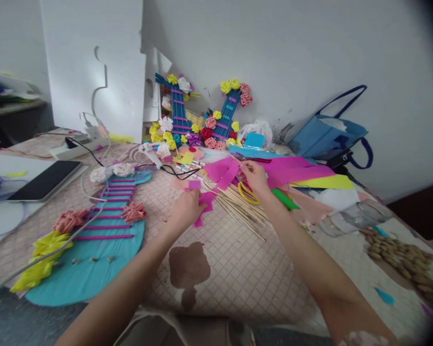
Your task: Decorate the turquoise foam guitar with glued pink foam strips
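Observation:
My left hand (186,206) is closed on a piece of pink paper (205,204), held just above the checked tablecloth (238,269). My right hand (254,177) reaches further back, its fingers pinched at the edge of a pink paper sheet (292,169) over a bundle of thin wooden sticks (238,206). Yellow-handled scissors (248,194) lie under that hand's wrist. What the right fingers grip is too small to make out.
A teal board with pink strips and paper flowers (104,230) lies at the left. Two blue flower-covered stands (202,115) lean on the wall. A glue gun (152,154), tablet (45,180), blue bag (328,137), clear jar (350,218) and nuts (400,257) surround the work area.

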The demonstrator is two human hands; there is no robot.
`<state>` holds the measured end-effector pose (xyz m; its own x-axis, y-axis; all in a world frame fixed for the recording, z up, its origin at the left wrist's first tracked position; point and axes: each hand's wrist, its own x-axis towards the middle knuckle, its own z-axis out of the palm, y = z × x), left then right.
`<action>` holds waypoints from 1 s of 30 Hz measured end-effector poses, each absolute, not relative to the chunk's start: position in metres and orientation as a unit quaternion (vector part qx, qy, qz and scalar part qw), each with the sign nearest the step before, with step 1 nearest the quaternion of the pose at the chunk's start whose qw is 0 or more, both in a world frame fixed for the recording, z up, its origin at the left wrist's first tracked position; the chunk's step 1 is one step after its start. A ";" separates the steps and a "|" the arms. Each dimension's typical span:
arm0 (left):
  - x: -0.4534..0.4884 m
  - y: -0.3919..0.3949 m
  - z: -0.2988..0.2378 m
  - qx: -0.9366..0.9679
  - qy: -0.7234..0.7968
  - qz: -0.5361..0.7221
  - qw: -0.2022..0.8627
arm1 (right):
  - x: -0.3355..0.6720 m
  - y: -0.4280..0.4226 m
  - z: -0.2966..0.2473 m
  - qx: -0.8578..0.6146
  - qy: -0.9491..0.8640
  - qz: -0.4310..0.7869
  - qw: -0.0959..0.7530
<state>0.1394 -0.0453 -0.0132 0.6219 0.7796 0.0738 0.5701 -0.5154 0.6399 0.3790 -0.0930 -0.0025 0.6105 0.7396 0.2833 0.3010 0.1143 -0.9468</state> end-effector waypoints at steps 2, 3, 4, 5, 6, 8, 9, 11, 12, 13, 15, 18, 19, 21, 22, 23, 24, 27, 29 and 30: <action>0.142 -0.046 -0.015 0.851 0.407 0.166 0.287 | 0.364 -0.101 -0.006 -0.633 -0.420 0.179 0.625; 0.143 -0.046 -0.016 0.850 0.409 0.160 0.290 | 0.356 -0.106 -0.008 -0.629 -0.429 0.186 0.621; 0.144 -0.044 -0.017 0.849 0.409 0.156 0.295 | 0.348 -0.110 -0.010 -0.625 -0.436 0.194 0.617; 0.144 -0.042 -0.017 0.849 0.406 0.155 0.302 | 0.342 -0.115 -0.013 -0.622 -0.443 0.201 0.613; 0.144 -0.040 -0.017 0.847 0.401 0.156 0.311 | 0.337 -0.120 -0.015 -0.620 -0.450 0.205 0.610; 0.141 -0.035 -0.016 0.843 0.387 0.164 0.335 | 0.332 -0.128 -0.018 -0.616 -0.463 0.209 0.602; 0.139 -0.034 -0.014 0.840 0.378 0.170 0.350 | 0.331 -0.131 -0.019 -0.613 -0.472 0.211 0.597; 0.131 -0.033 -0.010 0.828 0.359 0.181 0.391 | 0.332 -0.137 -0.018 -0.605 -0.496 0.227 0.580; 0.125 -0.035 -0.008 0.820 0.348 0.183 0.416 | 0.332 -0.139 -0.017 -0.599 -0.510 0.242 0.567; 0.118 -0.037 -0.006 0.810 0.337 0.179 0.444 | 0.332 -0.142 -0.015 -0.592 -0.524 0.261 0.554; 0.103 -0.045 -0.004 0.789 0.319 0.160 0.500 | 0.329 -0.148 -0.009 -0.575 -0.549 0.303 0.526; 0.080 -0.060 -0.006 0.762 0.300 0.127 0.560 | 0.318 -0.155 0.000 -0.550 -0.580 0.358 0.483; 0.074 -0.063 -0.008 0.745 0.292 0.117 0.588 | 0.312 -0.157 0.001 -0.541 -0.592 0.373 0.467; 0.064 -0.069 -0.011 0.721 0.290 0.114 0.619 | 0.297 -0.159 0.002 -0.525 -0.629 0.381 0.428; 0.061 -0.071 -0.013 0.706 0.295 0.112 0.634 | 0.289 -0.160 0.001 -0.521 -0.649 0.371 0.411; 0.059 -0.072 -0.014 0.689 0.304 0.110 0.649 | 0.281 -0.161 -0.001 -0.523 -0.667 0.354 0.396; 0.057 -0.073 -0.016 0.667 0.315 0.107 0.666 | 0.274 -0.161 -0.003 -0.529 -0.680 0.333 0.383; 0.052 -0.076 -0.020 0.614 0.337 0.100 0.707 | 0.257 -0.165 -0.009 -0.569 -0.676 0.290 0.366; 0.049 -0.078 -0.022 0.616 0.335 0.112 0.704 | 0.253 -0.169 -0.011 -0.587 -0.671 0.276 0.358; 0.047 -0.080 -0.023 0.627 0.333 0.122 0.694 | 0.252 -0.172 -0.011 -0.592 -0.671 0.270 0.355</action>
